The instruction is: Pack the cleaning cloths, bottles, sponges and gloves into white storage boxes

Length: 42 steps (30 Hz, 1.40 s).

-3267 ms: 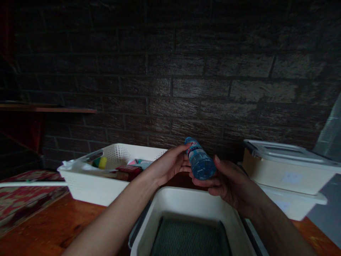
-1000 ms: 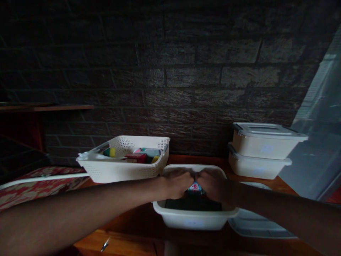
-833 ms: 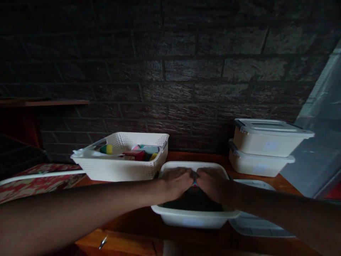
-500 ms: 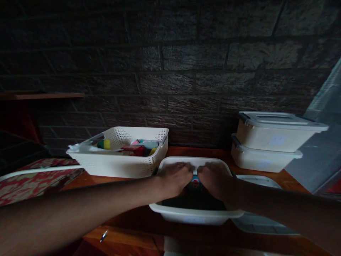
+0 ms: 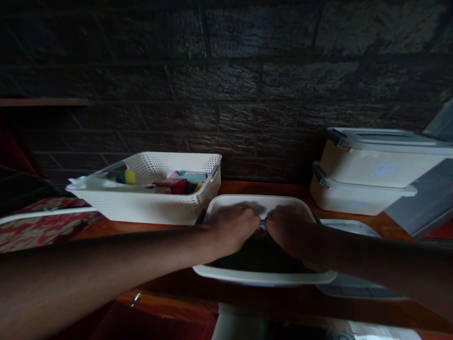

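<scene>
An open white plastic bin [image 5: 265, 277] with dark side clips stands in front of me, its inside mostly in shadow. Both my hands are inside it, close together near the far wall, knuckles up and fingers curled. My left hand [image 5: 238, 227] and my right hand [image 5: 290, 230] almost meet at a small item with a blue and red label [image 5: 261, 230]. Most of that item lies hidden under my hands and in the dark. What my fingers grip cannot be made out.
To the left stands a white perforated basket [image 5: 141, 206] holding a yellow-green sponge [image 5: 126, 177], a red box [image 5: 173, 186] and other packs. Two lidded boxes [image 5: 357, 196] are stacked at right. A clear lid [image 5: 361, 285] lies beside the bin. A dark brick wall rises behind.
The view has tilted and shifted slightly, so the containers appear higher. Both hands stay closed and close together within the bin, with little movement relative to it.
</scene>
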### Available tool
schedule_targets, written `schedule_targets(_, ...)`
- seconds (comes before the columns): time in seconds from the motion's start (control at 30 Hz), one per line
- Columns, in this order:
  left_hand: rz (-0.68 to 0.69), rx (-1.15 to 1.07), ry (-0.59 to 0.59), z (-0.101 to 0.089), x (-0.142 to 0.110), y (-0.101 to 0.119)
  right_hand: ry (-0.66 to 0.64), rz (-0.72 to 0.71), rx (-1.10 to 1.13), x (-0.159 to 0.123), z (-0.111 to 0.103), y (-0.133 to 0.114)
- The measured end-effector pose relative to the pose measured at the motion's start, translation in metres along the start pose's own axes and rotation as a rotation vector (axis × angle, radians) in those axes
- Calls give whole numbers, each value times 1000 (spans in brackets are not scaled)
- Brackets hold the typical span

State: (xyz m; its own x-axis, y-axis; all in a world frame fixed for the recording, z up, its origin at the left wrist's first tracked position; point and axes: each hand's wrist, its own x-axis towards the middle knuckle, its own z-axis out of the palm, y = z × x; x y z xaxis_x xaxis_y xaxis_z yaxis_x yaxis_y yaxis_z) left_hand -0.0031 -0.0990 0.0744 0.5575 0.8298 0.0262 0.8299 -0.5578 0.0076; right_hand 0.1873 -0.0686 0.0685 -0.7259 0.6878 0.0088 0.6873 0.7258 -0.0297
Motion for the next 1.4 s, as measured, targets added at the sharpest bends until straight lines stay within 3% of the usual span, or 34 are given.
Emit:
schedule_targets(0.37, -66, 98, -69, -16, -1, 5, -47, -72, -211, -3, -21, -7)
schedule_targets(0.5, -70, 102, -44, -21, -1, 4, -52, -49, -245, -3, -26, -9)
schedule_targets(0.83, -115, 62, 23, -48, -20, -7, 94, -9, -145, 2, -21, -1)
schedule_targets(0.97, -137, -42, 139, -62, -35, -10, 160, 28, -43, -5, -40, 3)
schedule_targets(1.1, -133, -191, 297, -74, -62, -6, 267, 108, 64, -38, -66, 22)
schedule_targets(1.17, -164, -278, 410, -69, -78, -3, 414, 160, 261, -63, -67, 30)
schedule_targets(1.27, -289, -422, 585, -41, -98, -1, 637, 295, 510, -94, -42, 28)
schedule_targets(1.4, -307, -513, 656, 10, -107, -2, 629, 271, 580, -107, 10, 6)
